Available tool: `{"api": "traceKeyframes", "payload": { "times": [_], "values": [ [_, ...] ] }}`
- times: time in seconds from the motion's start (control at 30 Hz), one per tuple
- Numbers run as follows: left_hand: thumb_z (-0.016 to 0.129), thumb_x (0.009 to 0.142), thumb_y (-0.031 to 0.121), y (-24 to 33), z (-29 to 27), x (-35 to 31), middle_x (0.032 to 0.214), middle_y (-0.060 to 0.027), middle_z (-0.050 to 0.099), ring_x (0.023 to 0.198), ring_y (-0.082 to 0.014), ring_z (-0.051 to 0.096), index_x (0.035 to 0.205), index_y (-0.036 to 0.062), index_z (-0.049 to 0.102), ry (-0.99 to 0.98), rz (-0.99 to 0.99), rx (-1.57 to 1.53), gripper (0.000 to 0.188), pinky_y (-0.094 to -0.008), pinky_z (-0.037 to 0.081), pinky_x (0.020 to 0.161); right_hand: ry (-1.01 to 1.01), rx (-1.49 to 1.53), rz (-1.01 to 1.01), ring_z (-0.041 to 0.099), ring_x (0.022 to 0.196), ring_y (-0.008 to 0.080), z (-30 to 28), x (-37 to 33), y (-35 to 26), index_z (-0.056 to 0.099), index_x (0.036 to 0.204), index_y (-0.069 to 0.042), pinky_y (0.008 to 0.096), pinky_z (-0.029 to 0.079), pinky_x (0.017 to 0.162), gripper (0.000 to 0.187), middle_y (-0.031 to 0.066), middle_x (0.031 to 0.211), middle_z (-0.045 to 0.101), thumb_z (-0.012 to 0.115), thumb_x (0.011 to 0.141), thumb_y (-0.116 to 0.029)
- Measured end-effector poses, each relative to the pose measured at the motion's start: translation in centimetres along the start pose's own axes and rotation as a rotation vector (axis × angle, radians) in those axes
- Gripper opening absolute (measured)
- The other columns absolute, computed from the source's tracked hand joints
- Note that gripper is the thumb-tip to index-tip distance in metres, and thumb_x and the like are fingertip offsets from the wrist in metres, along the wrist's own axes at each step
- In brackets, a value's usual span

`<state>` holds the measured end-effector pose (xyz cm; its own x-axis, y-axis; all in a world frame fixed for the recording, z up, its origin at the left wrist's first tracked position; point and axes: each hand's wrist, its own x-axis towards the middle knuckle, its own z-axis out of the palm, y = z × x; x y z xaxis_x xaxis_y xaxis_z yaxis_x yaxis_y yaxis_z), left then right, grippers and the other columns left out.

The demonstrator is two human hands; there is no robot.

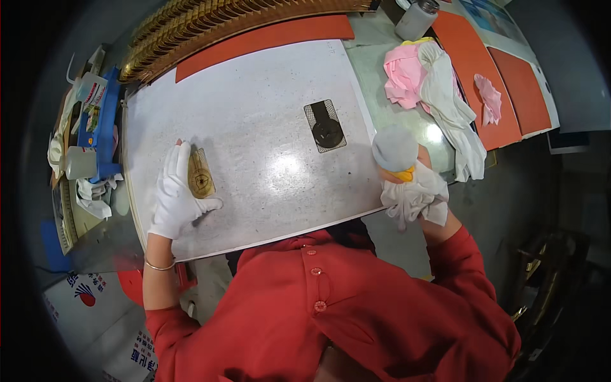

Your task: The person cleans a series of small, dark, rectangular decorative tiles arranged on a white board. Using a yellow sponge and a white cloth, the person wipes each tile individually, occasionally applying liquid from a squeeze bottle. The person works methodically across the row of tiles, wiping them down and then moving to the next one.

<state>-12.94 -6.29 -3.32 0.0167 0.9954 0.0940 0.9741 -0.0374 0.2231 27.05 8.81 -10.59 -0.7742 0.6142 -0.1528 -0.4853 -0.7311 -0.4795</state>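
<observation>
A pale, glossy surface (267, 89) spreads in front of you, with one long row of golden pieces (191, 41), too tightly packed to count, along its far edge, and one orange-red strip (267, 44) just below that. Of your two hands, the white-gloved left hand (173, 198) lies released, fingers extended; your right hand (423, 159) grasps one grey rounded pad (394, 146), with one bunched white cloth (417, 194) about the wrist. Two latticed plates lie on the surface: one black plate (328, 129) right of centre, and one narrower gold plate (201, 177) between your left fingers and thumb. You seem to be positioning the gold plate; the next move probably calls for light, steady edge contact.
</observation>
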Motion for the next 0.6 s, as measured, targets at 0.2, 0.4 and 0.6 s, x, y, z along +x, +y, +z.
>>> {"api": "traceKeyframes", "payload": {
  "times": [0.2, 0.4, 0.6],
  "values": [
    [0.082, 0.048, 0.02, -2.1, -0.5, -0.6, 0.123, -0.0194, 0.046, 0.109, -0.0359, 0.045, 0.133, 0.001, 0.031, -0.113, -0.11, -0.085, 0.101, -0.0398, 0.036, 0.096, -0.035, 0.054, -0.076, 0.039, 0.044, 0.0176, 0.7, 0.8, 0.3, 0.052, 0.088, -0.002, 0.0287, 0.03, 0.038, 0.031, 0.0105, 0.074, 0.053, 0.036, 0.087, -0.029],
    [0.079, 0.051, 0.021, -1.0, -0.5, 0.0, 0.112, -0.019, 0.049, 0.103, -0.0346, 0.046, 0.131, 0.0009, 0.034, -0.107, -0.103, -0.12, 0.093, -0.0404, 0.037, 0.093, 0.008, 0.124, -0.058, 0.04, 0.045, 0.0178, 0.0, 0.6, -0.1, 0.053, 0.087, -0.002, 0.0287, 0.03, 0.038, 0.03, 0.0099, 0.074, 0.054, 0.038, 0.087, -0.028],
    [0.078, 0.052, 0.021, 0.3, 0.0, 0.0, 0.109, -0.0188, 0.047, 0.101, -0.0349, 0.046, 0.129, 0.0011, 0.034, -0.044, -0.088, -0.127, 0.091, -0.0416, 0.039, 0.091, -0.052, 0.08, -0.113, 0.041, 0.046, 0.0176, -0.5, 0.4, -1.1, 0.053, 0.088, -0.002, 0.0283, 0.029, 0.038, 0.032, 0.0086, 0.071, 0.053, 0.034, 0.09, -0.027]
  ]
}}
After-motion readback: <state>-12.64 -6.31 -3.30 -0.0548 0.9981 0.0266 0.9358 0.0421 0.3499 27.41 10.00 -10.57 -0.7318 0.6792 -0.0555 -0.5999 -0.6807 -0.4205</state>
